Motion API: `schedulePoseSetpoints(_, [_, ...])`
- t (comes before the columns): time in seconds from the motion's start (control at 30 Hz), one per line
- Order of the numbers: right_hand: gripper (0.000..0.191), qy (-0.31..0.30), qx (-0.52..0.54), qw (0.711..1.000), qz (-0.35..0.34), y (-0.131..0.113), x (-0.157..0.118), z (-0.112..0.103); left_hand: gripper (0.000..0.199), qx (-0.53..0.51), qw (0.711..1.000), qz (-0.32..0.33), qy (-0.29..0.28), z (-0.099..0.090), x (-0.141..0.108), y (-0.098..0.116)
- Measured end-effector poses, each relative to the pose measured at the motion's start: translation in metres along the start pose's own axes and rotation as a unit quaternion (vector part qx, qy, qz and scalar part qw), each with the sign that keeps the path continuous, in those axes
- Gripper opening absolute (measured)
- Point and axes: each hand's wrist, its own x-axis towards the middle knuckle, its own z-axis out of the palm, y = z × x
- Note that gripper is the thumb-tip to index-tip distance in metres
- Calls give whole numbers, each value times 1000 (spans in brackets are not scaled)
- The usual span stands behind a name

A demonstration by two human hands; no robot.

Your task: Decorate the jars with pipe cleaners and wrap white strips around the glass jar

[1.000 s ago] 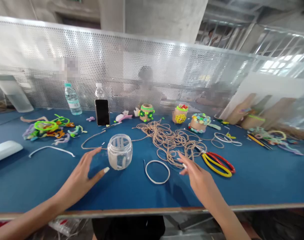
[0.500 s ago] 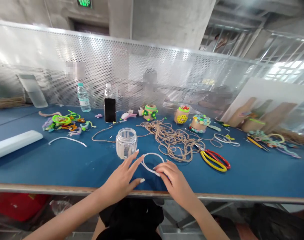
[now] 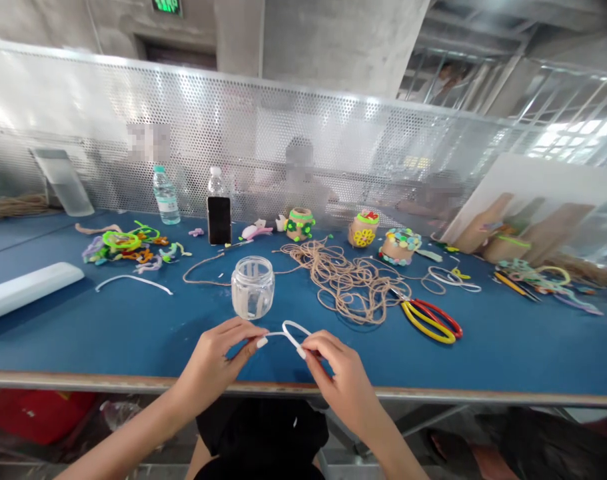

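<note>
A white pipe cleaner (image 3: pixel 294 326), bent into a loop, is stretched between my two hands near the table's front edge. My left hand (image 3: pixel 224 350) pinches one end between thumb and index finger. With thumb and fingers closed, my right hand (image 3: pixel 336 360) grips the loop on its other side. Just beyond my left hand stands an open clear glass jar (image 3: pixel 252 290), upright. To the right of the jar lies a tangled heap of brown twine (image 3: pixel 340 277). Scissors (image 3: pixel 430 320) with red and yellow handles rest at the heap's right side.
Another white pipe cleaner (image 3: pixel 133 279) lies left of the jar, below a pile of colourful pipe cleaners (image 3: pixel 128 247). A phone (image 3: pixel 219 221) leans on a bottle. Decorated jars (image 3: pixel 363 231) stand along the perforated metal screen (image 3: pixel 263 153). A white roll (image 3: pixel 30 288) lies at far left.
My left hand has gone from spread fingers to a pinch on the pipe cleaner's end, drawing back from the jar. The round loop has become smaller and narrower.
</note>
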Motion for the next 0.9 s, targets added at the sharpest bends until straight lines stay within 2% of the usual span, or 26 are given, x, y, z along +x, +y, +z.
schedulePoseSetpoints(0.1, [15,29,34,999,19,-1,5,2,23,133,988,44,69,-14,18,2])
schedulePoseSetpoints(0.17, [15,44,51,997,35,-1,9,2,28,199,975,62,75,-24,40,2])
schedulePoseSetpoints(0.2, [16,53,59,996,49,0,11,3,29,212,974,64,52,-28,53,0])
schedulePoseSetpoints(0.27, [19,68,82,991,86,-1,12,4,24,205,977,47,-28,-33,79,-5])
schedulePoseSetpoints(0.33, [22,84,131,980,121,-3,11,4,18,163,979,5,-124,-37,101,-13])
schedulePoseSetpoints(0.4, [24,103,205,962,148,-6,7,2,20,98,978,-43,-179,-40,115,-22])
schedulePoseSetpoints(0.5, [25,136,307,925,177,-10,3,-6,24,-7,978,-124,-165,-45,121,-36])
schedulePoseSetpoints(0.57, [25,146,354,905,185,-12,1,-10,29,-96,966,-174,-165,-48,117,-43])
schedulePoseSetpoints(0.63, [25,145,380,894,189,-12,1,-13,32,-174,947,-197,-184,-48,112,-49])
schedulePoseSetpoints(0.7, [25,138,369,899,191,-12,4,-15,33,-197,940,-189,-203,-46,108,-51])
schedulePoseSetpoints(0.9, [23,133,249,946,157,-7,16,-26,48,-203,946,-131,-216,-45,107,-47])
